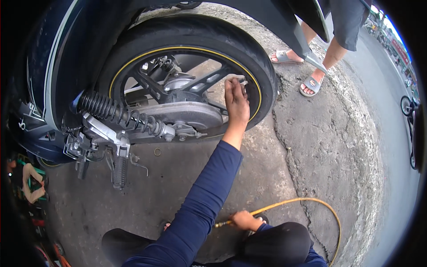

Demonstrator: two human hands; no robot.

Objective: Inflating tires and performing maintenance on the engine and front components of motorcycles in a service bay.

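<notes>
A motorcycle's rear wheel with a black tyre point(195, 31) and a yellow-striped rim point(178, 47) stands in front of me. My left hand point(236, 99) reaches up to the rim's right side, fingers curled closed beside a spoke. Whatever those fingertips pinch is mostly hidden; a small pale metal bit shows past them. Low down, between my knees, my right hand point(246, 220) is wrapped round a yellow air hose point(307, 200) close to its brass end fitting point(219, 224). That fitting points left, well apart from the wheel.
Left of the wheel are a coil-spring shock absorber point(120, 111), a chain cover point(178, 113) and footpegs point(119, 171). A person in grey slides point(311, 84) stands at the back right. Tools lie at the far left, near a tan ring-shaped thing point(34, 183). A road runs along the right.
</notes>
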